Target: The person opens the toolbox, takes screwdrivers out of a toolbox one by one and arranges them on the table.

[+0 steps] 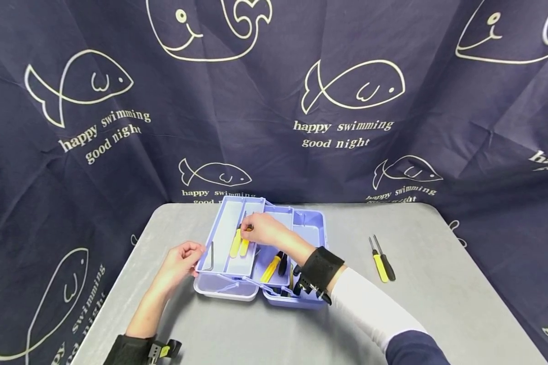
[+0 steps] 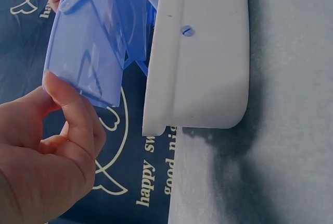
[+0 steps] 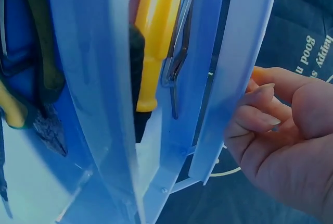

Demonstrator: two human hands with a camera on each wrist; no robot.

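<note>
A pale blue toolbox [image 1: 226,292] stands with its stepped trays raised. My left hand [image 1: 179,262] pinches the front left corner of the upper tray [image 1: 226,223], thumb on its edge in the left wrist view. Over that tray, my right hand [image 1: 264,228] has its fingers curled round the upper end of a yellow-handled screwdriver [image 1: 244,247], partly hidden by them. Another yellow-handled screwdriver [image 1: 235,244] lies close beside it. An L-shaped hex key [image 1: 212,257] sits in the tray's left compartment. In the right wrist view, the tray wall hides most of what the right fingertips hold.
The middle tray holds a yellow-handled tool [image 1: 271,268] and a black-handled one [image 1: 283,264]. Pliers [image 3: 47,114] lie deeper in the box. On the grey table [image 1: 438,304] at right are a yellow screwdriver [image 1: 380,266] and a black screwdriver [image 1: 387,267].
</note>
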